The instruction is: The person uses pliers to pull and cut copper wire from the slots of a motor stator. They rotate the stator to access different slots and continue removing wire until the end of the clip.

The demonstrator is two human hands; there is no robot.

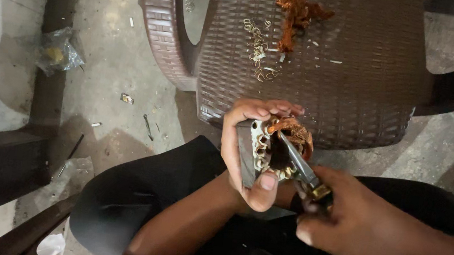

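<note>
Right hand (363, 228) pries tool (297, 163) into motor stator (270, 149) gripped by left hand (247, 147).

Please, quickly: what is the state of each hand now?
Left hand: closed around a metal motor stator with copper wire.
Right hand: closed on pliers, tips in the stator.

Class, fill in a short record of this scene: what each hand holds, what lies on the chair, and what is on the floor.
Left hand: grips a metal motor core with copper wire sticking out.
Right hand: grips a pointed tool, tip inside the core.
Chair: brown, woven pattern; holds a copper wire clump and pale scraps.
Floor: concrete, with a crumpled plastic bag and small litter.
</note>
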